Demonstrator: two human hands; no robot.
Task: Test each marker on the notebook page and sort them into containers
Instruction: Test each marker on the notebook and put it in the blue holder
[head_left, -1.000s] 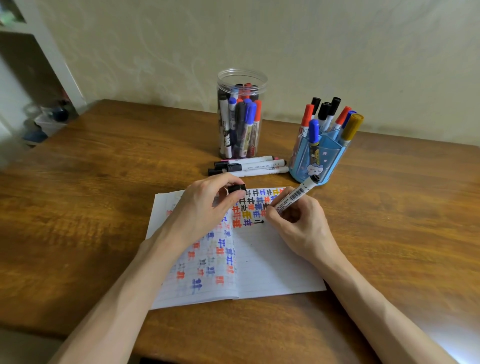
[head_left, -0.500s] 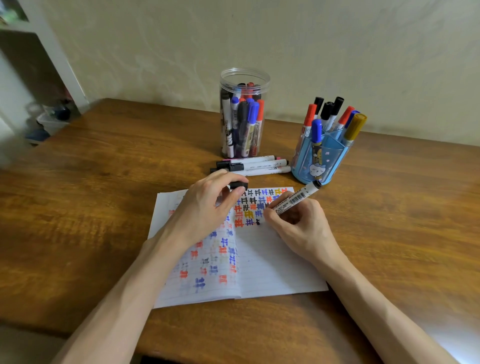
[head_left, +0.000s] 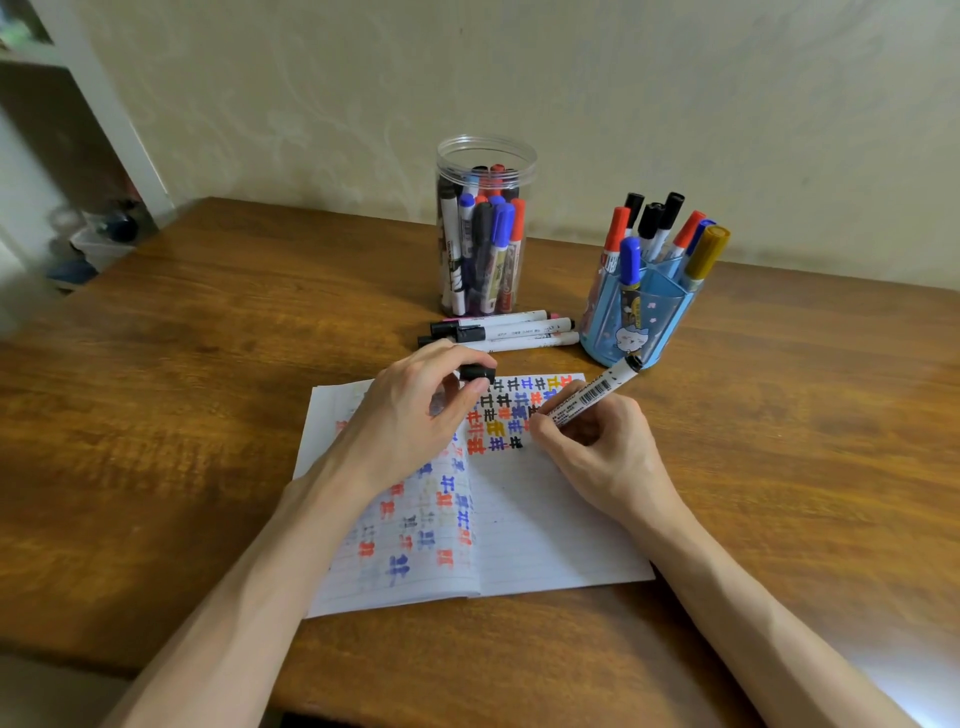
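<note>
On the left half of the wooden bench (head_left: 182, 374), the left hand (head_left: 405, 421) rests on the open notebook (head_left: 550, 525), its fingers (head_left: 449, 357) curled to pinch a black cap (head_left: 475, 373) above the rows of coloured test marks. Behind the page stands a clear jar (head_left: 485, 156) packed with markers. Three loose markers (head_left: 511, 330) lie side by side on the bench between the jar and the notebook. Further right, the right hand (head_left: 605, 457) grips a white-barrelled marker (head_left: 595, 392) in a writing hold, fingers clamped low on the barrel, the tip down on the page at the end of the lowest row and the tail tilted up toward the blue pen holder (head_left: 644, 322), which stands just beyond with more markers upright in it. The marker looks light and stiff, with a smooth plastic barrel that could slip, so a hold close to the tip suits writing and a hold at mid-barrel suits dropping it into a container. The cap is small and easy to fumble. The nib is hidden under the fingertips, the newest mark is blurred, the barrel print is unreadable, and I cannot tell which compartment of the holder each marker sits in.
</note>
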